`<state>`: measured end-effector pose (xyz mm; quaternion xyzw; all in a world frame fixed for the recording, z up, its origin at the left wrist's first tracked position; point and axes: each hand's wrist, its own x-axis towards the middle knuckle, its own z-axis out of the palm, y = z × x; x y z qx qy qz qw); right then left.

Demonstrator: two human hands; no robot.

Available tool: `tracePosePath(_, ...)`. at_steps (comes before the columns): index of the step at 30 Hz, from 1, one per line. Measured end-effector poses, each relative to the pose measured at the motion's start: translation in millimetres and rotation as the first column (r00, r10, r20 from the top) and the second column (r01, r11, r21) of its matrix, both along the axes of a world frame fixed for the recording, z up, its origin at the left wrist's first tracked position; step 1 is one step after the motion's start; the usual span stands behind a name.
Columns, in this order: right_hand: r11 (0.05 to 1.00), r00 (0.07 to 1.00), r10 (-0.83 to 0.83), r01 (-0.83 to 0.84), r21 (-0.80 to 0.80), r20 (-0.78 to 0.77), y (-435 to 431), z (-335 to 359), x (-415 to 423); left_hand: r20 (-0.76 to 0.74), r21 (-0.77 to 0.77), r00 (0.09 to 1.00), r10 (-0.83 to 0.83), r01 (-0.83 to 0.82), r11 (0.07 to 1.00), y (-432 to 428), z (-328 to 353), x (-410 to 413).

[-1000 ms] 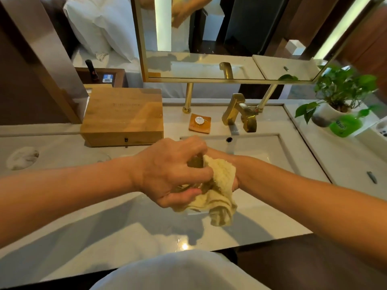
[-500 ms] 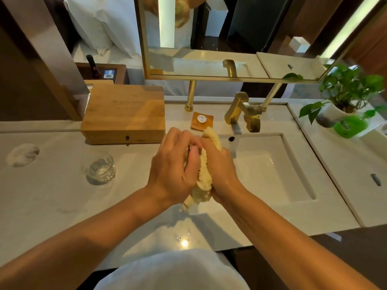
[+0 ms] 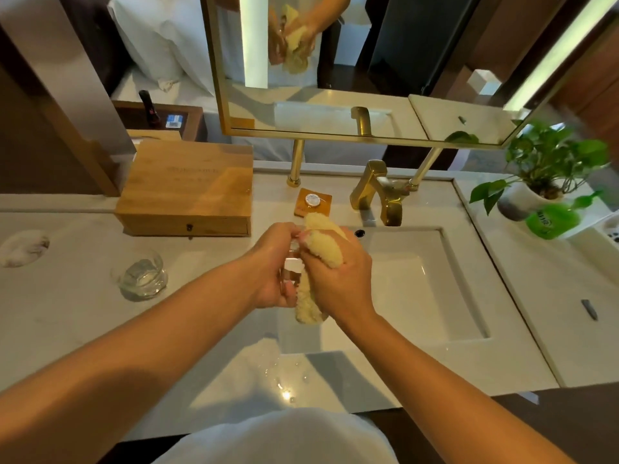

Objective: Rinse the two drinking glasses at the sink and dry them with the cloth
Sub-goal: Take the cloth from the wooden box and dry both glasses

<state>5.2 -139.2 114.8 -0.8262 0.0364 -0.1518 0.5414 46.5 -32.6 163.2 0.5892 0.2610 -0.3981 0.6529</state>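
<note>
Two glasses show: the standing glass [image 3: 143, 276] rests on the worktop [image 3: 67, 316] at the left; the held glass [image 3: 290, 264] sits in the left grip [image 3: 271, 267], fingers curled round it, above the left edge of the sink [image 3: 422, 296]. The right grip [image 3: 340, 276] clutches the yellow cloth [image 3: 323, 237] against it.

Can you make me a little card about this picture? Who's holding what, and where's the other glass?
left hand: holds a glass over the counter's edge
right hand: grips the yellow cloth against that glass
other glass: upright on the counter, left of the sink, untouched
faucet: gold, no water seen running
wooden box: behind the other glass
plant: far right
</note>
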Motion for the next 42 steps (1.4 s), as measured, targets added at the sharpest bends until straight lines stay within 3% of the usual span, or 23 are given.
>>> tracePosePath(2,0.93,0.956,-0.144,0.219,0.297,-0.254,-9.2,9.4,2.5,0.288,0.204,0.953,-0.095,0.036,0.978,-23.3,-5.0,-9.0)
tracePosePath(4,0.676,0.886,-0.022,0.355,0.646,-0.464,-30.8,11.3,5.8,0.605,0.444,0.748,-0.274,-0.031,0.896,-43.6,-14.3,-24.5)
tracePosePath(5,0.539,0.857,0.112,0.373,0.756,-0.502,-41.2,11.7,5.2,0.696,0.475,0.652,-0.301,-0.103,0.874,-50.8,-22.3,-31.1)
tracePosePath(7,0.358,0.777,0.367,0.391,0.848,-0.512,-59.7,9.9,2.8,0.789,0.408,0.572,-0.227,-0.21,0.889,-61.9,-33.2,-44.2)
tracePosePath(11,0.302,0.659,0.549,0.417,0.857,-0.514,-88.3,-3.0,-0.5,0.713,0.138,0.694,0.098,-0.277,0.951,-90.9,-49.4,-61.2)
tracePosePath(14,0.473,0.658,0.453,0.394,0.788,-0.601,-111.3,-13.5,-3.2,0.609,0.044,0.754,0.247,-0.342,0.938,-110.2,-56.5,-67.0)
tracePosePath(17,0.727,0.661,0.287,0.32,0.607,-0.693,-131.7,-24.4,-6.3,0.619,0.033,0.718,0.318,-0.428,0.903,-131.1,-54.9,-76.2)
tracePosePath(19,0.915,0.72,0.145,0.164,0.37,-0.678,-146.6,-30.7,-7.2,0.651,-0.009,0.647,0.397,-0.516,0.856,-145.0,-50.3,-80.3)
tracePosePath(21,0.972,0.792,0.11,0.04,0.231,-0.6,-170.0,-32.4,-8.9,0.651,-0.061,0.584,0.485,-0.596,0.8,-151.9,-45.7,-77.4)
tracePosePath(22,0.95,0.781,0.17,0.032,0.31,-0.601,-182.4,-31.1,-8.6,0.601,-0.128,0.574,0.556,-0.618,0.776,-150.1,-44.8,-75.1)
tracePosePath(23,0.863,0.746,0.285,0.074,0.5,-0.601,-193.7,-25.9,-7.5,0.507,-0.238,0.576,0.641,-0.621,0.747,-146.6,-43.1,-74.3)
tracePosePath(24,0.689,0.717,0.433,0.127,0.714,-0.546,-205.6,-22.1,-5.7,0.384,-0.363,0.6,0.702,-0.601,0.712,-142.9,-41.0,-74.6)
tracePosePath(26,0.32,0.738,0.594,0.15,0.936,-0.321,-228.3,-12.7,-0.7,0.17,-0.517,0.656,0.735,-0.576,0.633,-139.1,-34.2,-79.5)
tracePosePath(28,0.117,0.754,0.646,0.058,0.991,-0.12,-241.5,1.7,7.2,0.153,-0.498,0.688,0.709,-0.566,0.657,-138.7,-27.2,-86.9)
tracePosePath(30,0.027,0.736,0.676,-0.069,0.997,0.032,-245.5,18.7,15.8,0.342,-0.268,0.752,0.563,-0.496,0.826,-140.9,-19.6,-92.0)
tracePosePath(31,0.045,0.714,0.698,-0.124,0.991,0.057,-243.3,24.0,19.6,0.469,-0.04,0.797,0.381,-0.412,0.911,-142.1,-15.9,-93.4)
tracePosePath(32,0.084,0.693,0.719,-0.167,0.982,0.056,-239.7,26.8,21.9,0.56,0.228,0.817,0.138,-0.312,0.922,-144.3,-13.4,-94.2)
tracePosePath(33,0.132,0.67,0.742,-0.195,0.972,0.034,-233.5,29.7,22.7,0.595,0.454,0.798,-0.099,-0.232,0.86,-147.9,-10.9,-94.4)
tracePosePath(35,0.261,0.567,0.823,-0.315,0.913,-0.04,-216.6,33.2,17.8,0.57,0.693,0.719,-0.398,-0.16,0.703,-158.1,-9.5,-95.2)
tracePosePath(36,0.38,0.515,0.85,-0.448,0.809,-0.114,-207.5,32.6,12.0,0.549,0.753,0.682,-0.483,-0.153,0.64,-163.5,-8.5,-95.3)
tracePosePath(38,0.578,0.526,0.816,-0.729,0.367,-0.24,-189.8,32.4,2.2,0.503,0.826,0.641,-0.58,-0.159,0.541,-170.0,-11.6,-95.9)
tracePosePath(40,0.693,0.648,0.708,-0.714,0.102,-0.28,-177.8,30.8,-2.5,0.525,0.811,0.67,-0.525,-0.205,0.548,-172.0,-18.9,-100.3)
tracePosePath(42,0.779,0.739,0.614,-0.623,0.064,-0.276,-170.5,27.6,-4.0,0.595,0.746,0.706,-0.384,-0.307,0.591,-172.8,-24.5,-105.6)
